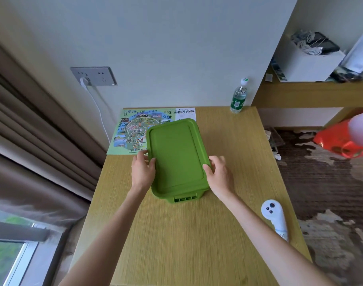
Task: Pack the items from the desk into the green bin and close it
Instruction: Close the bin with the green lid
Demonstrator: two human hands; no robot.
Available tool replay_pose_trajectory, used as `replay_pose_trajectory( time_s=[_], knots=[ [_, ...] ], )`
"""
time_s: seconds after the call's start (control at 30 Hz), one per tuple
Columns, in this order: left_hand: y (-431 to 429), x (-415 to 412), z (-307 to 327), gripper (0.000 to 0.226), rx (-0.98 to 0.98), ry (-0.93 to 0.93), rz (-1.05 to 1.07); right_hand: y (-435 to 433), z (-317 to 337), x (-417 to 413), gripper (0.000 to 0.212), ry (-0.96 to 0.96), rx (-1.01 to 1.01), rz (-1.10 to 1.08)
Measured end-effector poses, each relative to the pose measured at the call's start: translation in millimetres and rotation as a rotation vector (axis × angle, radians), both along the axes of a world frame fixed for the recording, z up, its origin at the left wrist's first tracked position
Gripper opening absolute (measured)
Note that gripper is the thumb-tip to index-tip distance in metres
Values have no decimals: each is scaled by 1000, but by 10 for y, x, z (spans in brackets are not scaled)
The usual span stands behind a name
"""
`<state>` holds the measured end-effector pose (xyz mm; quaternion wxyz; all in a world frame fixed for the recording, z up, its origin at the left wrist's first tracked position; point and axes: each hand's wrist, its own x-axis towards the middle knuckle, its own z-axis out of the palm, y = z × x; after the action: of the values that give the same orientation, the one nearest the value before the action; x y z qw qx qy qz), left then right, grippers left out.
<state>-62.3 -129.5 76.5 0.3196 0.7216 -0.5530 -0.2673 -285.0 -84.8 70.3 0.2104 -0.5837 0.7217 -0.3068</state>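
Note:
The green bin (181,198) stands in the middle of the wooden desk (197,234) with its green lid (175,155) lying flat on top, so the inside is hidden. My left hand (142,169) grips the lid's left edge, thumb on top and fingers down the side. My right hand (218,172) grips the lid's right edge the same way.
A colourful map sheet (135,129) lies at the desk's back left, partly under the bin. A water bottle (238,98) stands at the back right. A white controller (276,218) lies near the right edge. A wall socket with a white cable (94,76) is behind.

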Motion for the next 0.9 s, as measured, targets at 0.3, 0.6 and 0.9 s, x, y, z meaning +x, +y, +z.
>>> replay_pose_trajectory(
  time_s=[0.3, 0.6, 0.9],
  knots=[
    [19, 20, -179, 35, -76, -20, -80, 90, -141, 44, 40, -41, 62, -1],
    [69, -21, -278, 35, -102, 4, -94, 172, -272, 93, 45, -207, 70, 13],
    [-387, 45, -228, 44, -56, -111, -123, -191, -107, 122, 58, -194, 116, 147]
  ],
)
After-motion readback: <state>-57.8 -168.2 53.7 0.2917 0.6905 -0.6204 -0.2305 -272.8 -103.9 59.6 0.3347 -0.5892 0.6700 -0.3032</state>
